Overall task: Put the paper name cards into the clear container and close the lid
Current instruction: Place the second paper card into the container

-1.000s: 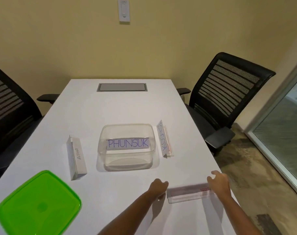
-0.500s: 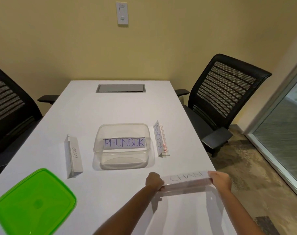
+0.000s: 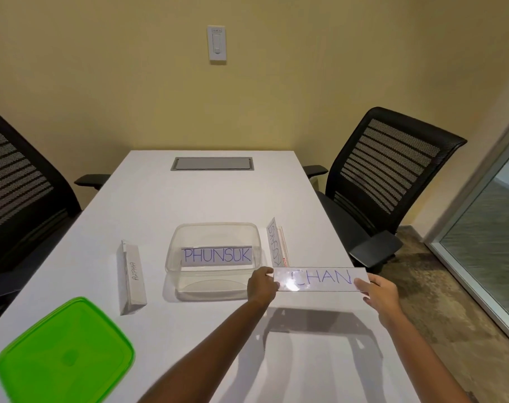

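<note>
The left hand (image 3: 262, 285) pinches the left end of the CHAN card (image 3: 320, 279), and the right hand (image 3: 380, 290) pinches its right end, holding it above the table (image 3: 189, 199), just right of the clear container (image 3: 214, 257). A PHUNSUK card (image 3: 217, 255) stands inside the container. One card (image 3: 274, 242) stands beside its right wall, another card (image 3: 132, 276) lies to its left. The green lid (image 3: 64, 354) rests near left.
</note>
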The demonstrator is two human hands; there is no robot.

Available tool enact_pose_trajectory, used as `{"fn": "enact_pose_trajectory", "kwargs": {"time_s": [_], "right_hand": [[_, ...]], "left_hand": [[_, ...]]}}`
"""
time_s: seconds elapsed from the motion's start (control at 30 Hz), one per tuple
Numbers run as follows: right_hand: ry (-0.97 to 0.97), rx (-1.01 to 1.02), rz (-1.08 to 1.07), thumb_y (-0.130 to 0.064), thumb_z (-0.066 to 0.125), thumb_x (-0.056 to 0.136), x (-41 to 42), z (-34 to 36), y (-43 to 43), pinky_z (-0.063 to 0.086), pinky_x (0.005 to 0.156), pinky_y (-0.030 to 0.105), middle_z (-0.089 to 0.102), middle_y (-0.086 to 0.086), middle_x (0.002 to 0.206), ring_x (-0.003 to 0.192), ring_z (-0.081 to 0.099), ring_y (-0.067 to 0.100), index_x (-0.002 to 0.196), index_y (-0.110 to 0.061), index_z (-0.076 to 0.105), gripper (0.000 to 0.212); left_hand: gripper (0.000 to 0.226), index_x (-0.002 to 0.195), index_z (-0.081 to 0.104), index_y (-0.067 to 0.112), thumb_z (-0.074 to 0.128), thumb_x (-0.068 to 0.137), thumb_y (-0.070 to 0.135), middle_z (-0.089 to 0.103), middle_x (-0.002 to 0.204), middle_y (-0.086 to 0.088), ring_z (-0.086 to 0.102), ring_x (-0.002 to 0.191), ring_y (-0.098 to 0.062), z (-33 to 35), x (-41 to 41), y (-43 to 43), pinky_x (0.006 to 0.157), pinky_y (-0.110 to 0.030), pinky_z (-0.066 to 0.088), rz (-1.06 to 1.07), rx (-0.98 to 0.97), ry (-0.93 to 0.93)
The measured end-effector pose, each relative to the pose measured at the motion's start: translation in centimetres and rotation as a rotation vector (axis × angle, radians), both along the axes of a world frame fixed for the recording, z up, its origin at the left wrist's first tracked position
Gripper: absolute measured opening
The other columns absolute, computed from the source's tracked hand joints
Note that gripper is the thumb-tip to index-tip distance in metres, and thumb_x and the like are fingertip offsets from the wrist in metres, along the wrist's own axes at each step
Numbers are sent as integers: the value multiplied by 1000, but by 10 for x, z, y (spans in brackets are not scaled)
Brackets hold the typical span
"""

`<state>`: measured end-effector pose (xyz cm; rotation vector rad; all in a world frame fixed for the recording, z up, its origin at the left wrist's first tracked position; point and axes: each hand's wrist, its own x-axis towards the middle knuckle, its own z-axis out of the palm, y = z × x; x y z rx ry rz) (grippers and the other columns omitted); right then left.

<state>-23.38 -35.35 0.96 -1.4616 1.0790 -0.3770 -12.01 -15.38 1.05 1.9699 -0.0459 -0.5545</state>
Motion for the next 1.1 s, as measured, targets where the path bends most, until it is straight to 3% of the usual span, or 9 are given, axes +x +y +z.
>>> {"fn": "enact_pose_trajectory", "kwargs": {"time_s": [0.1, 0.2, 0.3, 0.37, 0.5, 0.67, 0.8, 0.97, 1.1], "right_hand": [[-12, 1, 8, 1, 61, 84, 2, 4, 4, 47, 87, 46, 63, 15, 96, 87, 55, 27, 105, 0, 63, 21], [-25, -9, 4, 2, 61, 84, 7, 5, 7, 45, 80, 40, 63, 15, 95, 82, 56, 27, 103, 1, 63, 19], [-19, -72, 7, -1, 59, 86, 17, 7, 11, 47, 70, 39, 60, 14, 91, 79, 52, 25, 101, 5, 63, 16], [-6, -143, 29, -5, 57, 87, 26, 9, 16, 40, 60, 30, 60, 16, 89, 79, 49, 26, 95, 3, 64, 13], [54, -326, 59, -9, 52, 89, 42, 18, 28, 38, 67, 30, 64, 19, 88, 80, 52, 28, 92, 4, 67, 20], [67, -452, 111, -7, 51, 88, 60, 40, 47, 39, 58, 28, 67, 22, 91, 77, 52, 26, 94, 7, 67, 22], [48, -444, 149, -8, 51, 91, 79, 54, 68, 37, 51, 17, 66, 22, 109, 85, 52, 23, 113, 3, 62, 27], [51, -411, 246, -7, 49, 91, 103, 62, 92, 39, 53, 20, 65, 20, 118, 96, 58, 29, 121, 2, 59, 33], [49, -397, 328, -6, 49, 89, 123, 63, 110, 41, 54, 20, 66, 19, 116, 90, 54, 24, 121, 0, 59, 34]], "left_hand": [[33, 116, 57, -8, 47, 84, -13, 64, 117, -29, 64, 104, -37, 8, 5, 3, 83, -35, 52, 35, -34, -23], [32, 109, 61, -7, 44, 83, -15, 67, 113, -26, 60, 86, -27, 17, 12, 10, 67, -25, 45, 45, -27, -62], [30, 107, 63, -5, 44, 85, -12, 68, 113, -21, 62, 103, -32, 25, 20, 18, 78, -26, 45, 51, -11, -103], [26, 100, 63, 0, 44, 86, -10, 68, 110, -19, 61, 106, -32, 30, 25, 23, 79, -27, 45, 55, -6, -127], [26, 102, 64, -4, 45, 86, -7, 68, 108, -20, 59, 92, -27, 41, 36, 37, 88, -36, 51, 83, -23, -166], [29, 105, 65, -8, 45, 85, -7, 69, 110, -25, 63, 106, -37, 52, 53, 59, 90, -38, 51, 139, -44, -186], [30, 108, 65, -7, 43, 87, -4, 69, 111, -23, 63, 107, -35, 57, 65, 77, 91, -36, 51, 208, -62, -203], [34, 120, 61, -3, 44, 91, 0, 65, 123, -18, 60, 115, -30, 58, 77, 100, 96, -30, 47, 297, -61, -197], [40, 131, 53, 0, 45, 93, 7, 60, 130, -18, 54, 122, -31, 57, 91, 117, 104, -34, 42, 340, -50, -163]]}}
